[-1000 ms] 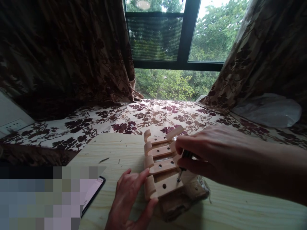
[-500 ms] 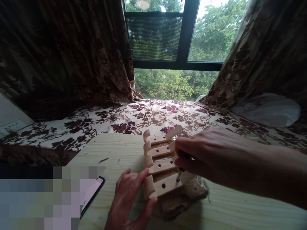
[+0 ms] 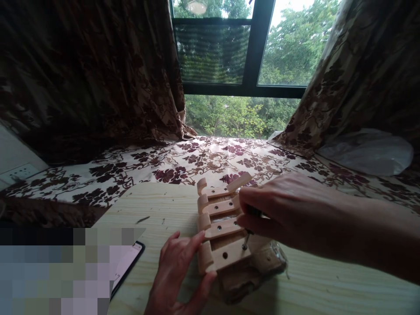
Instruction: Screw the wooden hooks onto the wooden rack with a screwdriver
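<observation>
Atop a pale surface, the left hand, loosely spread, steadies a slatted wooden rack while the right hand grips a screwdriver; farther slats look fastened, the nearest slat apparently unfinished.

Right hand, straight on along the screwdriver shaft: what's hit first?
Likely the screw in the nearest wooden crosspiece: the screwdriver in the right hand points down at it. The tip seems to touch it, but depth is hard to judge from one view.
</observation>
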Demonstrator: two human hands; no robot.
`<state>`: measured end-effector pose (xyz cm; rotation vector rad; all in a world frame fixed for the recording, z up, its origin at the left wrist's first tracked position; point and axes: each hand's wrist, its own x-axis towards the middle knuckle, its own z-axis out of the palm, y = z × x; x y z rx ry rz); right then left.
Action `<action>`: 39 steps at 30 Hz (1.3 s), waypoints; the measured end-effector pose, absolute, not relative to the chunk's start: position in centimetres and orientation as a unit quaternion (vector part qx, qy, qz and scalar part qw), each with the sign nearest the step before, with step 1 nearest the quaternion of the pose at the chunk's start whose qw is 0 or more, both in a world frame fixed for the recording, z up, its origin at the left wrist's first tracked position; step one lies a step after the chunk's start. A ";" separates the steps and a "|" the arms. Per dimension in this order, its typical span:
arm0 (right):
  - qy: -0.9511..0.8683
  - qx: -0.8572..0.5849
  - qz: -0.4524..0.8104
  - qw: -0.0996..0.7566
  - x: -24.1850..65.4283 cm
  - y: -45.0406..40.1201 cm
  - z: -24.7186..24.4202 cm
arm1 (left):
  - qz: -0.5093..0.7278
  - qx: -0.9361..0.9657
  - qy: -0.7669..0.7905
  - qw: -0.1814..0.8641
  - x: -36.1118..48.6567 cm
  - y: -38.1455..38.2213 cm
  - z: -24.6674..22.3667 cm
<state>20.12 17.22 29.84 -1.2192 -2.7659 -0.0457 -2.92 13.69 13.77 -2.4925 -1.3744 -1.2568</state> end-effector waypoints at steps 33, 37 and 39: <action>-0.914 -0.399 0.010 0.077 20.4 17.1 29.2 | -0.389 -0.810 -0.438 0.023 -2.8 13.7 14.0; -0.933 -0.353 0.034 0.060 20.4 17.0 29.8 | -0.393 -0.809 -0.437 0.029 -2.7 13.7 13.9; -0.933 -0.350 0.045 0.063 20.2 16.8 29.7 | -0.400 -0.804 -0.438 0.023 -2.7 13.8 13.8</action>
